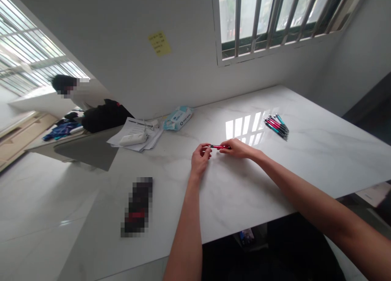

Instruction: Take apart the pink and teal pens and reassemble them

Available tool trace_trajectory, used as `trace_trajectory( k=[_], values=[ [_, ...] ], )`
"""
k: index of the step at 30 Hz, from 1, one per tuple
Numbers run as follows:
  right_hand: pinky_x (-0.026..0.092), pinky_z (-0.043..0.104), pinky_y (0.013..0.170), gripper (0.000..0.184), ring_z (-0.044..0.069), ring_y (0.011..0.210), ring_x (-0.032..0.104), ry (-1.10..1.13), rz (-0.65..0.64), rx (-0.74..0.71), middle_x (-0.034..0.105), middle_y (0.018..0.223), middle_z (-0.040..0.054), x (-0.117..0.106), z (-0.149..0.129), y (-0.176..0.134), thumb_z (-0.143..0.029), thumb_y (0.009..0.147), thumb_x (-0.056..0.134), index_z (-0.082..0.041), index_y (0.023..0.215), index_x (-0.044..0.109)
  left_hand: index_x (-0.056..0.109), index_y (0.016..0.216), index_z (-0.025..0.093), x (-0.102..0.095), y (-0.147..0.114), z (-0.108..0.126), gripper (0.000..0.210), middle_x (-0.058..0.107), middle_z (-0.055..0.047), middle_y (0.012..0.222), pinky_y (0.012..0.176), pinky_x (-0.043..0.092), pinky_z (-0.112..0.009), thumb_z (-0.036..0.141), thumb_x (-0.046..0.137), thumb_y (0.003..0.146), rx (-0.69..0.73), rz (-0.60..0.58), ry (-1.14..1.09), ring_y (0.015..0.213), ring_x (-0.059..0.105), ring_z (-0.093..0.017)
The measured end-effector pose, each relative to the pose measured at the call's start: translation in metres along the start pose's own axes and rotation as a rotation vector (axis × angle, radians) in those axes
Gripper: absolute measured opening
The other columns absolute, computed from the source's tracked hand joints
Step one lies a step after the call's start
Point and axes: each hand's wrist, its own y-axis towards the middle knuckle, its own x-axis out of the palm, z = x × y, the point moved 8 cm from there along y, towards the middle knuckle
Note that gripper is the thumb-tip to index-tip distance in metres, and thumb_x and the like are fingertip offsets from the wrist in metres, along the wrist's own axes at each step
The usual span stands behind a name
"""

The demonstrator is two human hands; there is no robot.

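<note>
A slim red pen with a black end [217, 147] lies level between my two hands, just above the white marbled table [244, 199]. My right hand [234, 148] is closed around its red end. At the black end, the fingers of my left hand [200, 159] are curled in a pinch, thumb and fingertips meeting on the tip. To the right, beyond my right hand, a loose bunch of red, teal and black pens [276, 126] rests on the tabletop.
A blue and white wipes pack [179, 118] sits against the wall. Left of it, papers [151, 140] lie under a white power strip [133, 139]. A blurred-out dark object [137, 207] is near the left edge. Another person [88, 91] sits beyond, beside a black bag [105, 116].
</note>
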Motion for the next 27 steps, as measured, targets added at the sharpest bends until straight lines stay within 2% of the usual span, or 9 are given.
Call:
trace_trajectory(
  k=[3,5,10,13,18,22,24,27],
  values=[
    [0.039,0.027,0.064,0.038,0.016,0.069,0.057,0.116,0.034,-0.028,0.072,0.085,0.0033,-0.001,0.006,-0.004,-0.048,0.092,0.065,-0.024,0.121,0.074,0.070,0.100,0.018,-0.001,-0.001,0.003,0.026,0.068,-0.002,0.081,0.066,0.051,-0.025,0.039,0.070,0.085,0.011,0.030,-0.013,0.066,0.061,-0.012],
    [0.041,0.027,0.063,0.040,0.015,0.069,0.059,0.223,0.048,-0.031,0.074,0.087,0.0040,-0.003,0.013,-0.005,-0.047,0.091,0.067,-0.022,0.121,0.073,0.070,0.099,0.018,-0.004,0.000,0.004,0.026,0.068,-0.002,0.080,0.066,0.051,-0.025,0.039,0.072,0.084,0.005,0.063,-0.035,0.066,0.061,-0.012],
    [0.048,0.028,0.065,0.033,0.014,0.066,0.061,0.534,0.188,0.003,0.069,0.078,0.0016,-0.009,0.032,-0.002,-0.049,0.085,0.072,-0.019,0.096,0.071,0.070,0.098,0.017,-0.015,0.003,-0.001,0.029,0.068,-0.002,0.081,0.066,0.052,-0.025,0.041,0.074,0.082,-0.018,0.164,-0.078,0.067,0.061,-0.012],
    [0.048,0.029,0.064,0.036,0.014,0.064,0.060,0.687,0.292,0.003,0.067,0.074,0.0007,-0.013,0.037,0.000,-0.052,0.079,0.080,-0.019,0.086,0.067,0.071,0.096,0.017,-0.017,0.006,-0.003,0.029,0.068,-0.002,0.082,0.067,0.052,-0.025,0.041,0.074,0.081,-0.018,0.182,-0.048,0.068,0.061,-0.012],
    [0.034,0.026,0.051,0.043,0.011,0.053,0.045,0.845,0.461,0.054,0.053,0.059,-0.0044,-0.015,0.049,0.000,-0.057,0.072,0.086,-0.020,0.080,0.067,0.071,0.091,0.018,-0.015,0.003,-0.004,0.027,0.066,-0.001,0.080,0.069,0.052,-0.026,0.042,0.075,0.081,-0.030,0.185,-0.031,0.068,0.062,-0.012],
    [0.040,0.027,0.055,0.046,0.011,0.056,0.048,1.007,0.505,0.064,0.057,0.063,-0.0015,-0.012,0.054,0.001,-0.064,0.078,0.079,-0.018,0.084,0.073,0.068,0.091,0.018,-0.013,0.000,-0.002,0.025,0.066,-0.002,0.082,0.070,0.053,-0.026,0.041,0.073,0.082,-0.045,0.160,-0.065,0.070,0.063,-0.013],
    [0.044,0.027,0.058,0.047,0.011,0.058,0.051,1.031,0.506,0.070,0.061,0.066,0.0000,-0.010,0.054,0.001,-0.064,0.078,0.078,-0.017,0.087,0.074,0.067,0.094,0.020,-0.012,-0.002,0.005,0.020,0.069,-0.003,0.090,0.071,0.053,-0.028,0.038,0.070,0.085,-0.001,0.173,0.048,0.072,0.065,-0.014],
    [0.046,0.027,0.061,0.045,0.013,0.062,0.057,0.967,0.465,0.068,0.067,0.069,0.0017,-0.007,0.045,0.001,-0.060,0.073,0.084,-0.018,0.085,0.073,0.068,0.103,0.022,-0.006,-0.008,0.026,0.016,0.072,-0.006,0.105,0.079,0.053,-0.033,0.030,0.066,0.089,0.172,0.228,0.407,0.083,0.066,-0.018]
  ],
)
